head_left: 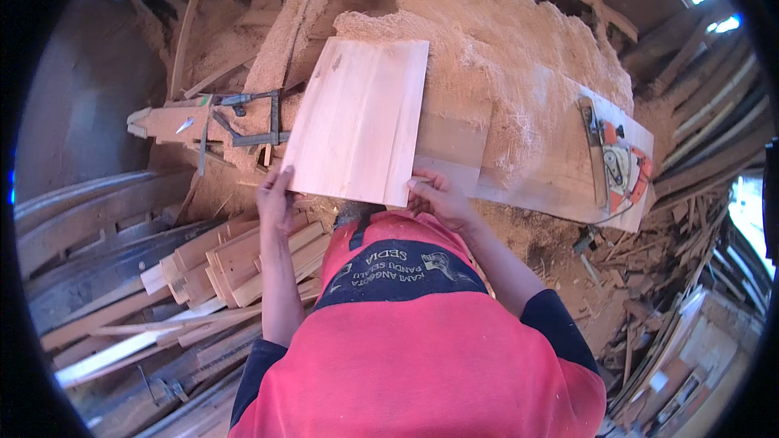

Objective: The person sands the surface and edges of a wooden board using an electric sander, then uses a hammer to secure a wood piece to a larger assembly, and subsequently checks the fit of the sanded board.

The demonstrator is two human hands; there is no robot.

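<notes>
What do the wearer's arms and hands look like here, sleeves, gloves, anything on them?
Both hands are bare: no gloves, rings or watch visible on the left hand or the right hand. Forearms are uncovered up to short dark navy sleeves. These belong to a red shirt with a dark navy chest panel carrying pale printed lettering.

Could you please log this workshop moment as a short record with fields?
setting: woodworking bench heaped with sawdust
left hand: grips near-left corner of pale wooden panel
right hand: holds panel's near-right corner
panel: flat, lifted over the bench edge
on bench right: orange power saw
far left: metal clamp
lower left: stacked timber offcuts
</notes>
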